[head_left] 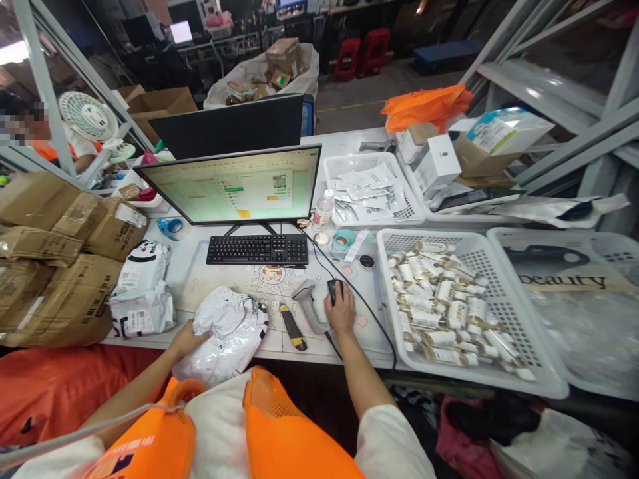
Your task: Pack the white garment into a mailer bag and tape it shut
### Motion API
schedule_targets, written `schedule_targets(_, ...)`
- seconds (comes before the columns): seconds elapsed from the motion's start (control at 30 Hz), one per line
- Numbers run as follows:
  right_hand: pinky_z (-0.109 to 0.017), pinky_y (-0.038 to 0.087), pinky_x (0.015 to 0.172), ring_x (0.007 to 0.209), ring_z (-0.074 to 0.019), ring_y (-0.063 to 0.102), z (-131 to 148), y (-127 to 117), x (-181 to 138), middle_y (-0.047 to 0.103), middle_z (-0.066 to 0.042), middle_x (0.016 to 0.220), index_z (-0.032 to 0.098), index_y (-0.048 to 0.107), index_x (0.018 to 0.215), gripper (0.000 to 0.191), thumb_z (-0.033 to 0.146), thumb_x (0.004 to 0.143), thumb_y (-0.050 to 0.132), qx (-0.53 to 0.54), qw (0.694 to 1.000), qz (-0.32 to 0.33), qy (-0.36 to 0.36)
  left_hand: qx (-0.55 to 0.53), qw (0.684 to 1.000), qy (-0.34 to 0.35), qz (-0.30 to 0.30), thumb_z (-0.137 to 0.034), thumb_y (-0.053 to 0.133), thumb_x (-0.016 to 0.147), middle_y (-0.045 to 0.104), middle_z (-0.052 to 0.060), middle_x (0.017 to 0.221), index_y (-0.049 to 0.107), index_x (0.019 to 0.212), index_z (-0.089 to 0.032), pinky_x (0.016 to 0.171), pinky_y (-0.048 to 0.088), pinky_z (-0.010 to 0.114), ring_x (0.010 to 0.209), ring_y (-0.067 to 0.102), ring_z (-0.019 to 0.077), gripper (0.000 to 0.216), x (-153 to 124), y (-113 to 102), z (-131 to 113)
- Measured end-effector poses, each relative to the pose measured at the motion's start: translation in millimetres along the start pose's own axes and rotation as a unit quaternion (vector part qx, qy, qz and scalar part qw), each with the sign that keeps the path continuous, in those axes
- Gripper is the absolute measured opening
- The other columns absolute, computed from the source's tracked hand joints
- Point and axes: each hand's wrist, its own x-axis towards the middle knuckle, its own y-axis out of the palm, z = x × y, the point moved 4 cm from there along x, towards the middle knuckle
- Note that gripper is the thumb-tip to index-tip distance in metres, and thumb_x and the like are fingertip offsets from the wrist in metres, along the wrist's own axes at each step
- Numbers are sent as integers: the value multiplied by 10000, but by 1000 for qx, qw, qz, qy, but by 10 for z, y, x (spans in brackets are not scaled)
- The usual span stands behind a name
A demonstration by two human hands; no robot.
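My left hand (188, 340) grips the left edge of a crumpled white plastic mailing bag (227, 332), thumb on top, at the desk's front edge. My right hand (341, 307) rests over a black computer mouse (333, 289), fingers curved on it. Between the two hands lie a yellow-and-black utility knife (292, 327) and a grey handheld barcode scanner (310, 307). Behind them stand a black keyboard (257, 249) and a lit monitor (239, 186) showing a window with green and yellow patches.
Right of the mouse, a white basket (387, 266) holds many small white-and-gold bottles. Another basket (329, 166) contains flat white packets. Wrapped parcels (142, 293) and cardboard boxes (64, 286) are stacked left. A clear bottle (323, 209) and teal tape roll (343, 240) sit near the monitor.
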Motion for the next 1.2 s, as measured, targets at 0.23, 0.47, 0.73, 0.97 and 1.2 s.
schedule_targets(0.23, -540, 447, 1153, 1402, -341, 457, 0, -9, 2, 492, -243, 1532, 89, 534, 1445, 520, 333, 994, 447, 18, 1000, 0, 6, -3, 1000, 2, -4, -654, 725, 740, 687, 223, 1338, 544, 1288, -108, 1012, 522, 378, 1235, 672, 346, 795, 18, 20, 31)
schedule_targets(0.47, -531, 453, 1160, 1437, -340, 440, 5, -15, -1, 464, -220, 1560, 127, 577, 1438, 500, 387, 1035, 431, 7, 1000, 13, -1, -5, 1000, -2, -5, -659, 722, 744, 692, 222, 1329, 540, 1300, -101, 993, 527, 374, 1216, 682, 348, 809, 3, 17, 17)
schedule_targets(0.73, -527, 460, 1154, 1430, -333, 451, 12, -16, 1, 482, -225, 1543, 124, 616, 1401, 461, 359, 1045, 439, 3, 1000, -2, -17, -11, 1000, -8, -4, -638, 724, 749, 678, 225, 1352, 540, 1318, -98, 1022, 509, 385, 1244, 664, 356, 806, -13, 4, -4)
schedule_targets(0.97, -532, 458, 1148, 1409, -332, 465, 2, -11, 5, 498, -209, 1532, 142, 633, 1378, 445, 354, 1031, 454, 11, 1000, -10, -15, -43, 999, -25, 5, -643, 766, 707, 663, 243, 1374, 519, 1349, -86, 1050, 499, 407, 1289, 639, 377, 884, -42, 1, -38)
schedule_targets(1.2, -536, 465, 1134, 1385, -350, 492, -35, 9, -1, 495, -218, 1536, 130, 631, 1396, 474, 382, 1025, 477, 19, 999, -22, -16, -131, 987, -61, 75, -809, 801, 568, 689, 251, 1338, 645, 1249, -97, 957, 572, 392, 1229, 679, 391, 997, 71, -293, -80)
